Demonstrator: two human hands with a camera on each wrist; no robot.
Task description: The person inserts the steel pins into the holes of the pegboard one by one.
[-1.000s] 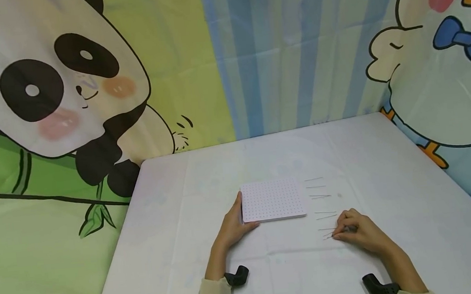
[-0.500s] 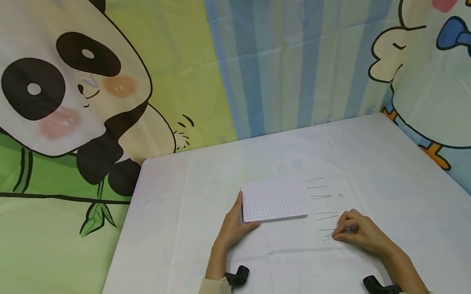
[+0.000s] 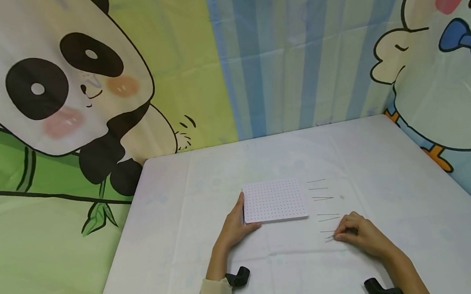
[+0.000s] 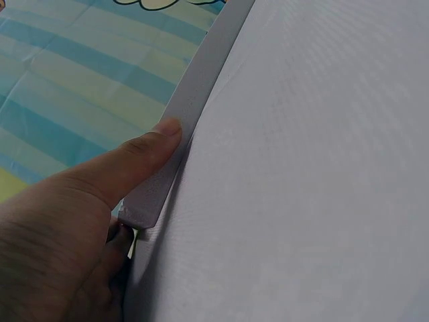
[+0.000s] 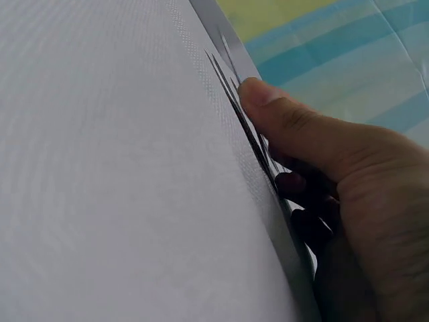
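Note:
A white pegboard (image 3: 275, 201) with a grid of small holes lies flat on the table. My left hand (image 3: 231, 230) holds its near left corner, index finger along the left edge. In the left wrist view the thumb (image 4: 157, 144) presses on the board's side. My right hand (image 3: 365, 234) is low at the near end of a column of thin needles (image 3: 327, 214) right of the board. In the right wrist view, thumb and curled fingers pinch a needle (image 5: 230, 57), its pointed end sticking out past the thumb. Other needles (image 5: 234, 100) lie close beside the fingertips.
A white cloth (image 3: 205, 182) covers the table and shows faint creases. Behind it hangs a printed curtain (image 3: 282, 54) with a panda and a duck. A tiny speck (image 3: 342, 197) lies right of the needles. Black wrist mounts (image 3: 239, 277) sit on both wrists.
The head view has shifted very slightly. Left hand and pegboard hold still, and the right hand keeps its place at the near needles with hardly any visible motion.

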